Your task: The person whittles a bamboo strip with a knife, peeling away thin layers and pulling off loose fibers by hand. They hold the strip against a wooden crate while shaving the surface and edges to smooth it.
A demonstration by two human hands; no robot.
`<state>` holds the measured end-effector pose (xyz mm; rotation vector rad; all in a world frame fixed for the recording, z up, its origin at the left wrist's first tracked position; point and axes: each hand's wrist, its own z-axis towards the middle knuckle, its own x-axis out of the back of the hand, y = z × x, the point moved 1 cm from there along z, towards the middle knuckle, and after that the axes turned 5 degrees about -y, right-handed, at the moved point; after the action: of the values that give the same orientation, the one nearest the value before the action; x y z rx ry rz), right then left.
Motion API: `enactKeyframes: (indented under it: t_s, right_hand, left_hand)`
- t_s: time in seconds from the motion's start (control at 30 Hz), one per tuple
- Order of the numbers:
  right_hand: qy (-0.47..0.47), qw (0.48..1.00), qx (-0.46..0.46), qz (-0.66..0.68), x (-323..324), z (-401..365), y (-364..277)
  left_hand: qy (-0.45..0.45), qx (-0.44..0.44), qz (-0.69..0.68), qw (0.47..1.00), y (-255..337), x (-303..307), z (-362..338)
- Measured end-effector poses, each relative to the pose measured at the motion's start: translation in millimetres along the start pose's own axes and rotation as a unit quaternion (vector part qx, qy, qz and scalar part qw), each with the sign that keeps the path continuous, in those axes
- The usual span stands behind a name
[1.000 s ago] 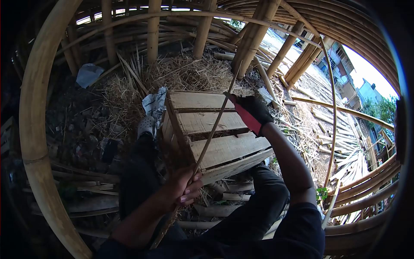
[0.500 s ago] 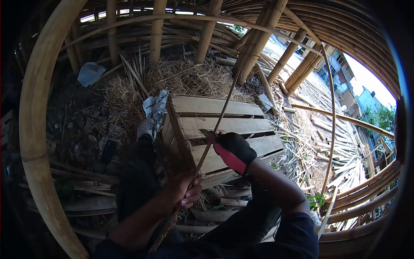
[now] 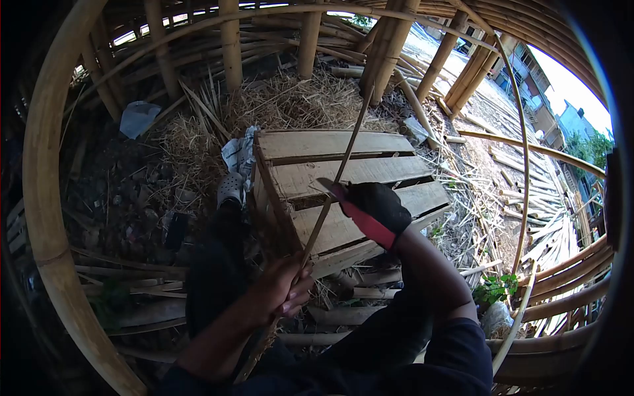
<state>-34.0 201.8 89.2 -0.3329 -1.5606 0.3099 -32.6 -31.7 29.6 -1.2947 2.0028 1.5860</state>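
Note:
My bare left hand (image 3: 285, 289) is closed around a long, thin bamboo strip (image 3: 354, 135), which slants from my lap up and away over the crate. My right hand (image 3: 378, 212), in a black and pink glove, is closed on a knife (image 3: 326, 185). The short blade sticks out to the left and lies against the strip, farther up it than my left hand; the handle is hidden in the glove. Below my hands stands a slatted wooden crate (image 3: 343, 173). Ragged fibres hang from the strip near my lap.
A thick bamboo pole (image 3: 49, 198) curves along the left side. Straw shavings (image 3: 290, 102) are heaped behind the crate. A shoe (image 3: 230, 189) is at its left, with a dark flat object (image 3: 176, 230) on the ground nearby. Bamboo posts (image 3: 389, 56) stand behind; split bamboo lies at right.
The camera view has shifted a little. My right hand and the knife appear slightly farther right, still at the strip. My left hand keeps its hold on the strip.

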Motion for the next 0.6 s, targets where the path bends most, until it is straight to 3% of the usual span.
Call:
enactKeyframes:
  t_s: [0.03,0.1,0.17,0.23,0.3,0.37,0.4,0.5,0.57,0.6]
  right_hand:
    - [0.053,0.996,-0.01,-0.072,-0.2,12.1,29.1]
    - [0.009,0.992,-0.119,-0.03,15.7,24.0,51.4]
    - [0.051,0.997,-0.055,-0.022,1.6,4.4,37.2]
    - [0.003,0.999,0.045,0.001,-34.4,-16.2,10.9]
    - [0.022,0.997,0.071,-0.021,-42.0,-22.0,6.0]
    - [0.02,0.996,0.017,0.083,-25.1,-8.7,38.2]
    - [-0.006,0.999,-0.052,0.008,-13.7,0.8,53.4]
    - [-0.006,0.995,-0.082,0.064,-6.4,3.5,78.8]
    - [0.012,0.994,0.01,0.107,-28.6,-17.4,41.9]
    - [-0.028,0.995,0.064,0.077,-39.4,-26.0,22.3]
  left_hand:
    - [0.003,0.002,0.0,1.0,0.1,-0.5,1.2]
    - [0.003,0.006,-0.005,1.0,-1.1,-2.9,2.3]
    - [0.001,0.008,-0.012,1.0,-1.4,-3.5,4.2]
    - [0.022,0.004,0.013,1.0,-3.9,2.0,8.0]
    - [0.035,0.005,0.025,0.999,-3.4,2.0,10.8]
    - [0.039,0.015,0.022,0.999,-3.3,-4.4,9.9]
    - [0.039,0.017,0.017,0.999,-3.6,-5.8,11.0]
    - [0.03,0.024,0.006,0.999,-6.3,-5.2,10.8]
    - [0.014,0.023,0.001,1.0,-8.3,-3.0,11.5]
    - [0.013,0.028,-0.023,0.999,-11.1,-0.4,11.3]
